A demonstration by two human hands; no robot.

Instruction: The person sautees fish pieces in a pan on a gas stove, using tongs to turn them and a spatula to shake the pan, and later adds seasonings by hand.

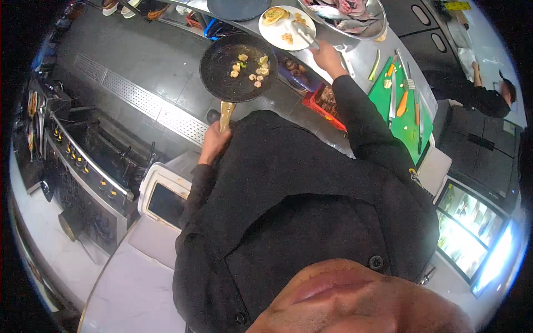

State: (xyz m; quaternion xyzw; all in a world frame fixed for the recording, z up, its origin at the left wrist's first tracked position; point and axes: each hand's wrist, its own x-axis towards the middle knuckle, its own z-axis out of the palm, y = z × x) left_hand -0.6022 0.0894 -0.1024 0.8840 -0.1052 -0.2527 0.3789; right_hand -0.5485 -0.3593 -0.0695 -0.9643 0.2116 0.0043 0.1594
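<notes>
My left hand [216, 138] grips the gold-coloured handle of a dark frying pan [220, 81], which I hold over the floor beside the steel counter. Small shrimp [258, 79] and greenish pieces lie in the pan. My right hand [326, 57] holds a metal utensil [305, 34], probably tongs or a spoon, its tip over a white plate [278, 43]. On that plate are a slice of toasted bread [275, 16] and some shrimp pieces. A white-handled tool [347, 62] lies on the counter just right of my right hand.
A steel bowl of fish [382, 27] and a dark round plate [239, 10] stand by the white plate. Knives, a fork-like tool and carrots [402, 104] lie on a green cutting board [381, 98]. Red crate [322, 109] below the counter; stove [89, 160] left; another person [487, 100] far right.
</notes>
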